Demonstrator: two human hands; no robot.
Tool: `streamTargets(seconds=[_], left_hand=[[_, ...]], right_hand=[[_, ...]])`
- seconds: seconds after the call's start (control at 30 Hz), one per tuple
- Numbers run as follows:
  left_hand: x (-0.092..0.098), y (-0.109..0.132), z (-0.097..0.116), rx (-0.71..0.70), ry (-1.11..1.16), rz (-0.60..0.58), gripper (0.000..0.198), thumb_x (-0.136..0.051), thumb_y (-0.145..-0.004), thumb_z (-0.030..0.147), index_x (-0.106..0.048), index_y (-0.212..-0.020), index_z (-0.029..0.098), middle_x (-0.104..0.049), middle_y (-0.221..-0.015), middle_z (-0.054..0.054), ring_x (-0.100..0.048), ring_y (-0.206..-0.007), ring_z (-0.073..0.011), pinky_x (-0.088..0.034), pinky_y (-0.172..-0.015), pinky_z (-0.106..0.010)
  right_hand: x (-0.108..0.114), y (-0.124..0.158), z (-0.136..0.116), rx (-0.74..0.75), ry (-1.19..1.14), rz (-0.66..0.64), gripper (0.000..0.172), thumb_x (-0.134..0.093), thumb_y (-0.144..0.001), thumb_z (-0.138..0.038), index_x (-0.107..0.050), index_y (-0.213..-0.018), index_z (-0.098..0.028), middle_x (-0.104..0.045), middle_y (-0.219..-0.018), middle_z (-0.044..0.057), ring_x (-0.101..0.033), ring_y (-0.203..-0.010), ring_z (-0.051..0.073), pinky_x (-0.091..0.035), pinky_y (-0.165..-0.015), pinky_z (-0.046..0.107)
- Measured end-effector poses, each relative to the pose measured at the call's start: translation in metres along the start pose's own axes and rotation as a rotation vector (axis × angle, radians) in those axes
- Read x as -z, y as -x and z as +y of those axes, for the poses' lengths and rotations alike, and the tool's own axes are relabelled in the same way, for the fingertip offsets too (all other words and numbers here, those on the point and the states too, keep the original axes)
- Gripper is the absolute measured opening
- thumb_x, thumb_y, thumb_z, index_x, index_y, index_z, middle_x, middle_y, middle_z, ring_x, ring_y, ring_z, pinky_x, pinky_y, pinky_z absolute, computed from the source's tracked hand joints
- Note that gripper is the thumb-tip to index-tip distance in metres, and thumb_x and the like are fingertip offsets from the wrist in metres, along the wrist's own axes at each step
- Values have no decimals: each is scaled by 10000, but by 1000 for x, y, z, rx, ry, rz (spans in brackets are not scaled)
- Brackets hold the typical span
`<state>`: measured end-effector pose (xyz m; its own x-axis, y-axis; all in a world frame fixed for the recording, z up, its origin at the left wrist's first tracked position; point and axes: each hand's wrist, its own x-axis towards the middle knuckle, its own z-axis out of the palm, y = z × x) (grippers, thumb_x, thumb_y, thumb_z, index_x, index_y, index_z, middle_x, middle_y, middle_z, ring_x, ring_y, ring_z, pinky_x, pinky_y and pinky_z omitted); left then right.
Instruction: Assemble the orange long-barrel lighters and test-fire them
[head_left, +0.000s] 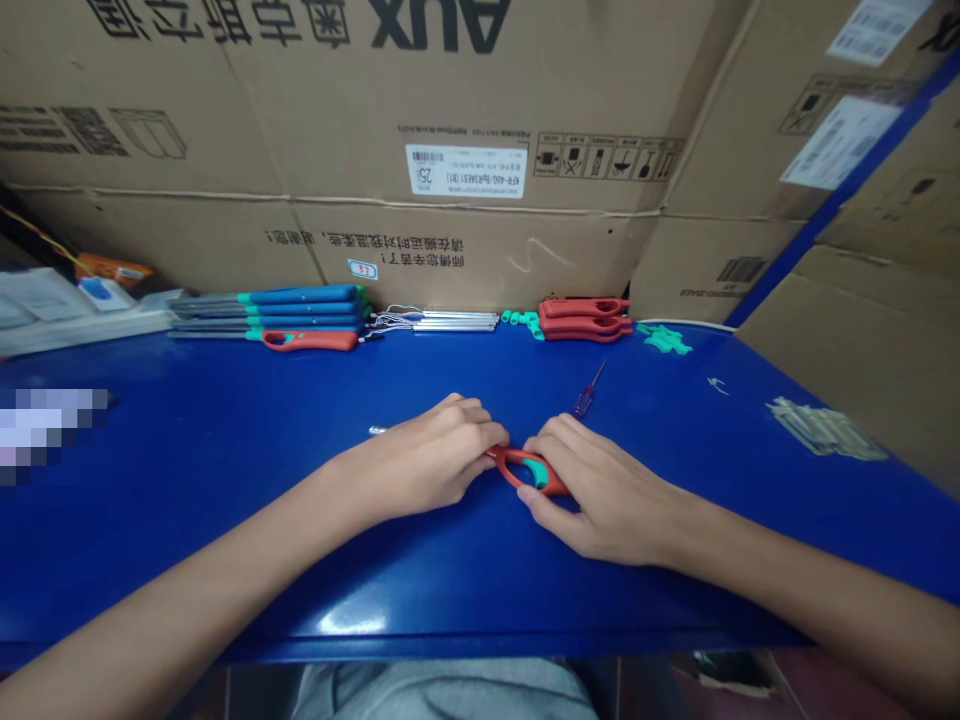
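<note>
A red lighter handle with a green trigger in its finger loop is held between both hands above the middle of the blue table. My left hand is closed around the loop end of the handle, its fingers covering that end. My right hand wraps the other end, thumb along the near side. A short silvery metal end shows just left of my left hand; whether it joins the handle is hidden. Beyond my right hand lies a small purple screwdriver, its shaft pointing away.
Along the back lie stacked blue lighters with one red lighter, metal tubes, red handles and green pieces. Pale strips lie at right. Cardboard walls the back.
</note>
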<state>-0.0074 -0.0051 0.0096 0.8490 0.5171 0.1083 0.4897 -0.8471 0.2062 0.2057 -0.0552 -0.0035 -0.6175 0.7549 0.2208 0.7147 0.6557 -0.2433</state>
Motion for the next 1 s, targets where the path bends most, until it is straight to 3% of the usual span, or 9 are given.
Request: streamTargets(seconds=[1.0], left_hand=[[-2,1,-3,-92,-140,33,250,-480,-937,125,-654,-1115,102,-659,-908,-98,-561,-873,-228,-425,-835,-353]], right_hand=[[-5,-4,-4,-32,-2,-7,198,-452,-938,-301,-546,-917,-128,-534,-927,118,-522,-889,237,-498,-783,401]])
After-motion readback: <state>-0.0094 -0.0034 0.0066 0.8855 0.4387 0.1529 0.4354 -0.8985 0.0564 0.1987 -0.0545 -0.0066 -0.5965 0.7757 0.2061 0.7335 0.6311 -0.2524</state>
